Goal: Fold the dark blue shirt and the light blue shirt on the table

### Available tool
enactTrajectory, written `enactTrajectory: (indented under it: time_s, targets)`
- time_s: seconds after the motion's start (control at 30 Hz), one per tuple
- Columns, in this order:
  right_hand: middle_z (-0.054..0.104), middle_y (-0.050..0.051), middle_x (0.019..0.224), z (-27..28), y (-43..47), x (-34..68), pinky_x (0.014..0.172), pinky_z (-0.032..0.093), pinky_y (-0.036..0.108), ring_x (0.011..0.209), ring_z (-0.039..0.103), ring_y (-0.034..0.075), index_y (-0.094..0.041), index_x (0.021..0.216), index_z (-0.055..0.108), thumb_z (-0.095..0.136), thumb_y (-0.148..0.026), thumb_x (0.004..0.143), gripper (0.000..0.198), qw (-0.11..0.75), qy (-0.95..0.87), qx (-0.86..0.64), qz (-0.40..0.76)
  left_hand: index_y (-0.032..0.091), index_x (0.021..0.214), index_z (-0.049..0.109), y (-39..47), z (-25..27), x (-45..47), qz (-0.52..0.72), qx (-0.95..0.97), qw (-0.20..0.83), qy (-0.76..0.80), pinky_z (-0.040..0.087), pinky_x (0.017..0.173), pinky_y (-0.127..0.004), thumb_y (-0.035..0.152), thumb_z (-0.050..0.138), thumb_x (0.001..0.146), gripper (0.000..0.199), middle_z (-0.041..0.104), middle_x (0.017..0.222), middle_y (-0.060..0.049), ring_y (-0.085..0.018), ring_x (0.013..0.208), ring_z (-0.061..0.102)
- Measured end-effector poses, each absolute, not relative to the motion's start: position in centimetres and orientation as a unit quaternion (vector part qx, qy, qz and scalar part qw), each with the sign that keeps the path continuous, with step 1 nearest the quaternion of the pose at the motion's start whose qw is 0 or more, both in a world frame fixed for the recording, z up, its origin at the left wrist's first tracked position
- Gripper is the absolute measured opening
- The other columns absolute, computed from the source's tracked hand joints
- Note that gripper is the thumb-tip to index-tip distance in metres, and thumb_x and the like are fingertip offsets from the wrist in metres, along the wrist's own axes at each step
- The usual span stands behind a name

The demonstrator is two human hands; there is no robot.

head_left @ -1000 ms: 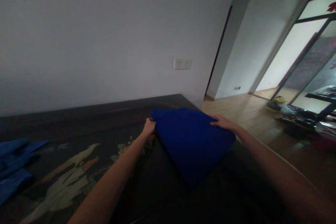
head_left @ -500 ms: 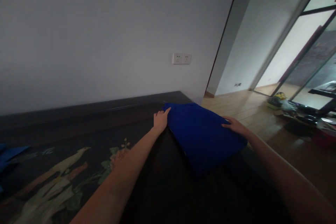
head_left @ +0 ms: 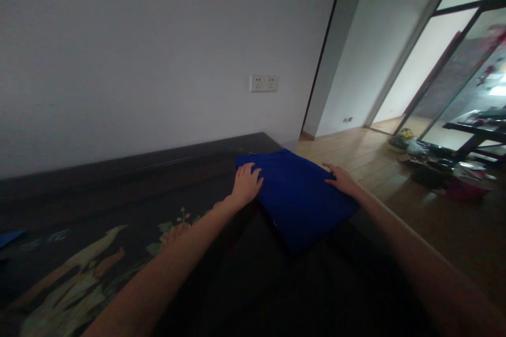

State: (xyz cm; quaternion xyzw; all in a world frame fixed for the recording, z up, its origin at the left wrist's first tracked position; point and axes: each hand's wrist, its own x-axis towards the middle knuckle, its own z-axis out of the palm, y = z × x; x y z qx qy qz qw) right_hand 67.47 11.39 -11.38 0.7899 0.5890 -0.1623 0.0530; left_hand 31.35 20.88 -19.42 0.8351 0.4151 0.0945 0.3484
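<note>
A flat, folded piece of blue cloth (head_left: 302, 200) lies at the right end of a dark surface (head_left: 177, 174) with a bird and flower picture on it. Along the cloth's left edge rests my left hand (head_left: 247, 185), fingers spread over its top near the far-left corner. My right hand (head_left: 342, 180) is at the opposite edge, thumb and fingers apart, touching or just over the cloth. Neither hand grips it. Whether the cloth is a garment, I cannot tell.
Another bit of blue cloth (head_left: 11, 238) shows at the far left. Behind the surface stands a grey wall with a double socket (head_left: 264, 83). To the right are a wooden floor (head_left: 336, 152), piled bags and basins (head_left: 435, 171), and a glass door (head_left: 446, 79).
My left fingers have gone from a pointed index finger at the cloth's corner to a spread hand on it. My right hand has loosened at the edge. The view has shifted slightly right.
</note>
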Motion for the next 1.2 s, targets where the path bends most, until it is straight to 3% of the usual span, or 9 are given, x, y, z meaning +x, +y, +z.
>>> enactTrajectory:
  time_s: [0.07,0.13,0.3,0.43,0.77,0.93,1.2]
  targets:
    - [0.058,0.013,0.124,-11.3,11.8,66.1,0.097,0.045,0.051,0.112,0.057,0.032,-0.022,0.137,0.047,0.057,-0.027,0.079,0.059,0.09,0.616,0.776,-0.101,0.02,0.123,0.058,18.1,-16.3,32.1,0.115,0.856,0.399,0.309,0.022,0.114,-0.045,0.037,0.039,0.095,0.038,0.048,0.138,-0.01,-0.024,0.132,0.037]
    - [0.053,0.013,0.132,-11.3,11.8,64.8,0.101,0.041,0.051,0.12,0.051,0.032,-0.024,0.138,0.046,0.05,-0.034,0.086,0.053,0.11,0.651,0.747,-0.08,0.024,0.131,0.051,15.0,-13.6,32.7,0.129,0.861,0.435,0.23,0.02,0.115,-0.048,0.045,0.036,0.095,0.044,0.043,0.144,-0.007,-0.024,0.137,0.032]
    - [0.04,0.004,0.147,-12.3,9.7,64.5,0.108,0.03,0.056,0.135,0.036,0.029,-0.033,0.137,0.046,0.033,-0.052,0.093,0.05,0.163,0.64,0.733,-0.161,0.034,0.145,0.03,10.5,-11.5,33.0,0.087,0.86,0.472,0.172,0.011,0.113,-0.06,0.061,0.027,0.092,0.06,0.025,0.155,-0.006,-0.029,0.144,0.015]
    - [0.038,0.004,0.148,-13.2,8.5,65.8,0.114,0.025,0.047,0.139,0.03,0.023,-0.028,0.141,0.041,0.026,-0.053,0.094,0.056,0.131,0.644,0.72,-0.224,0.035,0.147,0.025,10.4,-12.1,32.8,0.08,0.862,0.471,0.171,0.008,0.114,-0.059,0.062,0.023,0.092,0.061,0.021,0.156,-0.005,-0.028,0.144,0.012]
    - [0.045,0.008,0.144,-8.8,7.5,63.4,0.113,0.026,0.051,0.136,0.036,0.027,-0.024,0.132,0.053,0.034,-0.053,0.093,0.052,-0.017,0.588,0.8,-0.115,0.036,0.145,0.03,9.8,-12.2,32.8,0.117,0.854,0.465,0.2,0.011,0.114,-0.057,0.058,0.03,0.093,0.056,0.029,0.154,-0.003,-0.028,0.143,0.018]
    - [0.046,0.006,0.143,-7.0,4.5,63.1,0.113,0.027,0.048,0.133,0.04,0.025,-0.026,0.133,0.052,0.038,-0.054,0.091,0.052,0.053,0.609,0.75,-0.252,0.037,0.144,0.031,9.6,-12.4,32.8,0.123,0.853,0.465,0.204,0.01,0.114,-0.057,0.058,0.03,0.093,0.056,0.031,0.153,-0.003,-0.026,0.143,0.019]
    - [0.039,0.009,0.148,-7.7,3.9,64.0,0.113,0.025,0.048,0.135,0.036,0.025,-0.024,0.137,0.047,0.033,-0.055,0.091,0.057,0.11,0.627,0.731,-0.247,0.035,0.143,0.034,9.5,-12.4,32.5,0.138,0.851,0.464,0.205,0.01,0.115,-0.055,0.057,0.026,0.094,0.055,0.032,0.153,-0.003,-0.024,0.143,0.02]
